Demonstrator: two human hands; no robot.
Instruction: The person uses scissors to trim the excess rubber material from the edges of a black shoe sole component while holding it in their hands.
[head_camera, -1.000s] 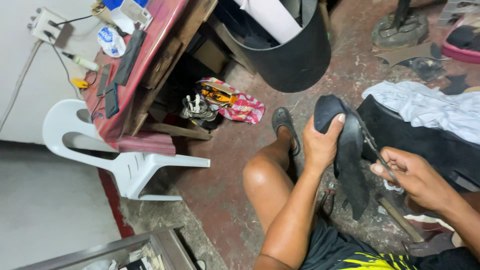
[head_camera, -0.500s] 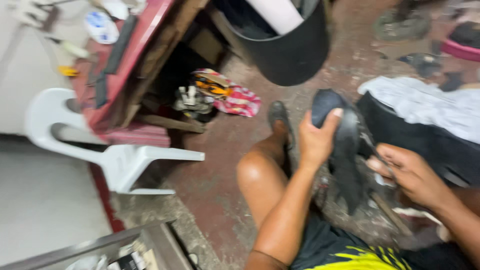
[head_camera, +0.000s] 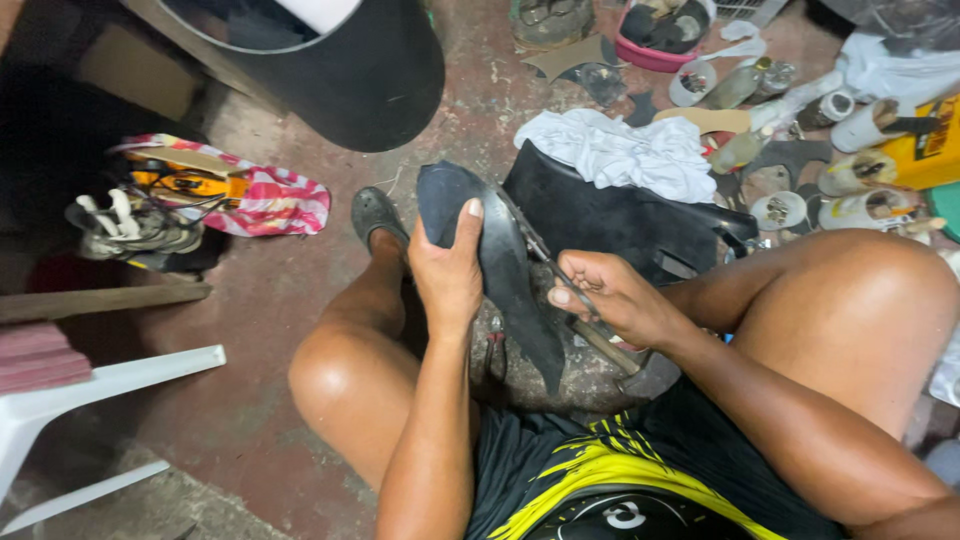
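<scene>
**One dark sole, two hands on it**

The single black shoe sole (head_camera: 500, 270) stands on edge between the knees, just in front of the white cloth (head_camera: 620, 150). The left hand (head_camera: 450, 275) wraps closed around its upper part; the right hand (head_camera: 610, 295) is closed on one thin metal tool (head_camera: 540, 245) at its edge. It looks light, flexible and rubbery, best gripped at the broad end

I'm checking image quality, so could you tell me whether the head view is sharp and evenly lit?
Head view: mostly sharp on the left hand, right hand and black sole; wide-angle bending toward the edges; the upper-left corner falls into deep shadow; soft sheen on the knees, no harsh glare.
</scene>
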